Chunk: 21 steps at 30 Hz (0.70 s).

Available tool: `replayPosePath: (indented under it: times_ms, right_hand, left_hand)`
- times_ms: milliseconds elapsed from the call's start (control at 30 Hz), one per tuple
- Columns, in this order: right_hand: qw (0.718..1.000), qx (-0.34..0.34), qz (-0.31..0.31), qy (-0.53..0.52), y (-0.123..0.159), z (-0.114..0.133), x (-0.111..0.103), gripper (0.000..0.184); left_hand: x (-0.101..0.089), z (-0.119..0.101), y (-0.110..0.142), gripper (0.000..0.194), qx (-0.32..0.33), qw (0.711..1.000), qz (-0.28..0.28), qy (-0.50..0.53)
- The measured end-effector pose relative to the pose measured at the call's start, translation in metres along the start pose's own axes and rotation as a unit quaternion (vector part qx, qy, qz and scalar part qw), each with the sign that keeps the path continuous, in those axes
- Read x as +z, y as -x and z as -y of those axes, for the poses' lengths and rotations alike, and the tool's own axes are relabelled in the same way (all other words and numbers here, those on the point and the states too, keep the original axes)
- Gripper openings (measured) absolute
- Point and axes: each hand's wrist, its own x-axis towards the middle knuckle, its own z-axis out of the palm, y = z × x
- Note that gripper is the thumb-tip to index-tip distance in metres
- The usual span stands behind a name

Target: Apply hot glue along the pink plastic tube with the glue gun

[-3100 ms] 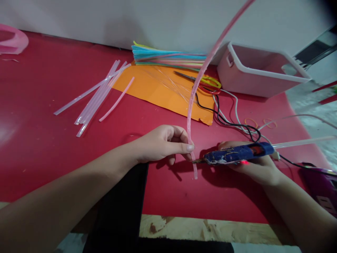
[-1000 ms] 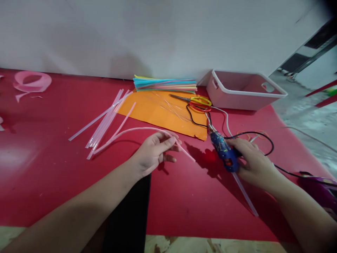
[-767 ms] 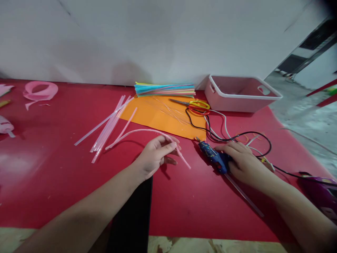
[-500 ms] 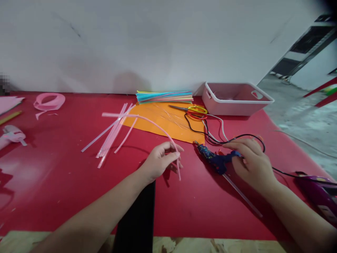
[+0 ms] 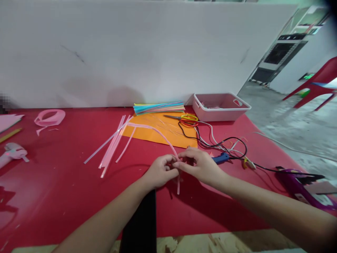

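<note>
My left hand (image 5: pixel 161 173) pinches a long pink pipe cleaner (image 5: pixel 163 135) near its lower end. My right hand (image 5: pixel 201 166) has its thumb and fingertips closed on the same pipe cleaner, right against the left fingers. The stem arches up and back to the left over an orange sheet (image 5: pixel 158 131), its short end pointing down below my hands. Behind my right hand a glue gun lies on the table; its blue handle (image 5: pixel 221 158) shows, and most of its body is hidden. A shorter pink pipe cleaner (image 5: pixel 126 146) lies beside several clear glue sticks (image 5: pixel 112 149).
Several coloured pipe cleaners (image 5: pixel 158 108) lie along the wall. Scissors (image 5: pixel 188 119), tangled cables (image 5: pixel 223 144) and a pink bin (image 5: pixel 218 113) are at the back right. A purple object (image 5: pixel 295 184) sits far right. On the left are a pink glue gun (image 5: pixel 14 153) and pink strip roll (image 5: pixel 50 118).
My right hand has put the blue glue gun down on the table and moved left onto the pipe cleaner. My left hand keeps its hold. The view has tilted up.
</note>
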Motion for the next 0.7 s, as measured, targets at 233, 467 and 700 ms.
replayPosePath:
  times_ms: [233,467,700]
  right_hand:
    - [0.996,0.055,-0.009,-0.068,-0.025,-0.002,0.013,0.015]
    - [0.985,0.093,-0.047,-0.135,-0.035,0.007,0.003,0.035]
    - [0.970,0.114,-0.106,-0.187,-0.051,0.015,-0.020,0.053]
  left_hand:
    - [-0.002,0.001,-0.003,0.030,-0.003,0.999,-0.034,-0.003]
    - [-0.001,-0.001,-0.002,0.039,-0.006,0.999,-0.030,-0.010]
    - [-0.001,0.000,0.000,0.044,0.011,0.999,-0.014,-0.039]
